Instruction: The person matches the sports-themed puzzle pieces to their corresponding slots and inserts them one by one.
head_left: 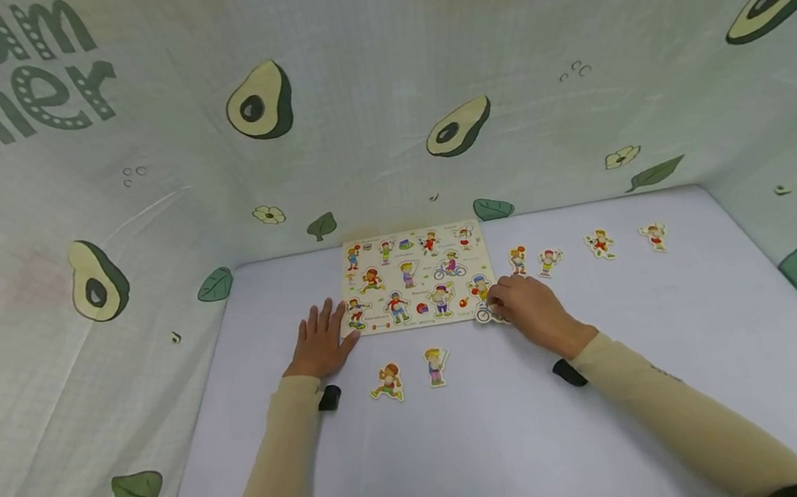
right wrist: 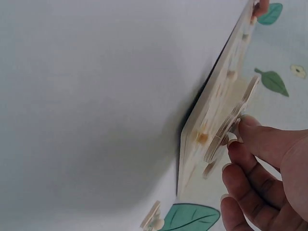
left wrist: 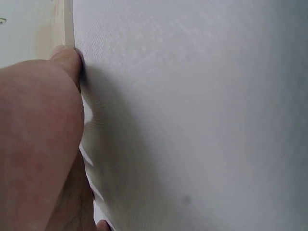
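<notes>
My right hand [head_left: 532,311] pinches a wooden puzzle piece with a bicycle wheel [head_left: 484,314] at the lower right corner of the puzzle board [head_left: 391,282]. In the right wrist view this piece [right wrist: 226,129] is held tilted by its knob between thumb and fingers, raised off the board. The fingers cover most of its picture in the head view. My left hand [head_left: 318,342] lies flat at the board's left edge, its fingers straight and the thumb [left wrist: 67,60] against the board's side. The board shows printed children playing sports.
Below the board lie a runner piece [head_left: 387,383] and a batter piece [head_left: 436,366]. To the right are several more figure pieces, among them a footballer piece [head_left: 599,244] and a far-right piece [head_left: 654,237]. A printed cloth [head_left: 376,170] rises behind the white table [head_left: 507,448].
</notes>
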The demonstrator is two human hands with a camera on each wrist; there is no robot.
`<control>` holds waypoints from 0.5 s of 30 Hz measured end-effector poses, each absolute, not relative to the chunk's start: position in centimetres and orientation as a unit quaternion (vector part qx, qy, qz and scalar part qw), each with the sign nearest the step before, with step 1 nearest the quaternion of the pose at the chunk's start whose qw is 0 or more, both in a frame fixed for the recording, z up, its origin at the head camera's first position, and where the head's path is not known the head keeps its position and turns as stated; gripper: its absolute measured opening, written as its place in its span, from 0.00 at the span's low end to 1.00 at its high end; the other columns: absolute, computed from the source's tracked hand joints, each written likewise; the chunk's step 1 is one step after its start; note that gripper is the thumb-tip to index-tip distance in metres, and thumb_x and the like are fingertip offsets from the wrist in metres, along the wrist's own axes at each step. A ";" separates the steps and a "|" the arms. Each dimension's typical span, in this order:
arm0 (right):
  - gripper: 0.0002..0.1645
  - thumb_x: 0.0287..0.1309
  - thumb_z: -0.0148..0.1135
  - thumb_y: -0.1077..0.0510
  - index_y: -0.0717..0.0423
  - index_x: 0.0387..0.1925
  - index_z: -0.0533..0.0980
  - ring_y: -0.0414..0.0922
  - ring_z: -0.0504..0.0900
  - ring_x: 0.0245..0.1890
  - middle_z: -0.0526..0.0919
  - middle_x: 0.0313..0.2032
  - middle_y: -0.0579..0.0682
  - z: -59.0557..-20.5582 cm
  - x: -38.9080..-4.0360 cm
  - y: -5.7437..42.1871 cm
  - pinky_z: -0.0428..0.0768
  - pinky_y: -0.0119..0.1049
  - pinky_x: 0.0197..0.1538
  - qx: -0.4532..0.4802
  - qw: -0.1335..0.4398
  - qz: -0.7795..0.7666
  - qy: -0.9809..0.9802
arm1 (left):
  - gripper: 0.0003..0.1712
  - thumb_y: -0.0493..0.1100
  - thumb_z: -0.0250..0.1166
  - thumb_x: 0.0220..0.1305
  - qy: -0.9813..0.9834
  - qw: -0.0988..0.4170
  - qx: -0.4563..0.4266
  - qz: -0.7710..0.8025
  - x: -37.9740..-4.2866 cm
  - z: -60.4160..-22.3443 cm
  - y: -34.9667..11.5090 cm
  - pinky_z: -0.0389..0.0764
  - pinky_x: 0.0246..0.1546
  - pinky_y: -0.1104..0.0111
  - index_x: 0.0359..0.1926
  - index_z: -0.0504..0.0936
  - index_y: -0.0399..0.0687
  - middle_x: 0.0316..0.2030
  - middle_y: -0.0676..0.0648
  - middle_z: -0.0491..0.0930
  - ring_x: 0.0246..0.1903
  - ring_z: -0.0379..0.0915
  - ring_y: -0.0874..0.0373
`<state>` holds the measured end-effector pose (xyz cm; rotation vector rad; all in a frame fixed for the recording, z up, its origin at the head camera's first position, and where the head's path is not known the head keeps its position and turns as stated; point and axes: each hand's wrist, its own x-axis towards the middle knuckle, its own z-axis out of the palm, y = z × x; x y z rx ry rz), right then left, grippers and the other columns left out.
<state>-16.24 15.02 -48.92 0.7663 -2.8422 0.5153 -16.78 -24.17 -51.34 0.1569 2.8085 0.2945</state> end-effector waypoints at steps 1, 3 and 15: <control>0.08 0.55 0.79 0.67 0.57 0.36 0.86 0.49 0.83 0.36 0.86 0.33 0.49 -48.9 -16.6 15.0 0.83 0.45 0.41 0.256 0.078 0.176 -0.947 | 0.43 0.58 0.51 0.83 0.981 0.157 0.054 0.102 -16.7 -51.3 -24.1 0.37 0.81 0.39 0.85 0.48 0.43 0.85 0.34 0.38 0.83 0.30 0.31; 0.08 0.57 0.78 0.67 0.58 0.36 0.86 0.50 0.84 0.36 0.86 0.33 0.50 -48.8 -17.2 14.9 0.84 0.46 0.42 0.254 0.079 0.184 -0.946 | 0.43 0.57 0.51 0.83 0.981 0.157 0.055 0.102 -16.7 -51.2 -24.0 0.37 0.81 0.39 0.85 0.48 0.43 0.84 0.34 0.38 0.83 0.30 0.31; 0.04 0.64 0.73 0.65 0.59 0.40 0.86 0.50 0.83 0.38 0.87 0.36 0.53 -47.9 -21.3 13.0 0.84 0.46 0.43 0.240 0.046 0.201 -0.949 | 0.43 0.58 0.52 0.83 0.981 0.160 0.051 0.096 -16.8 -51.1 -24.1 0.37 0.81 0.39 0.85 0.47 0.44 0.85 0.34 0.38 0.83 0.30 0.32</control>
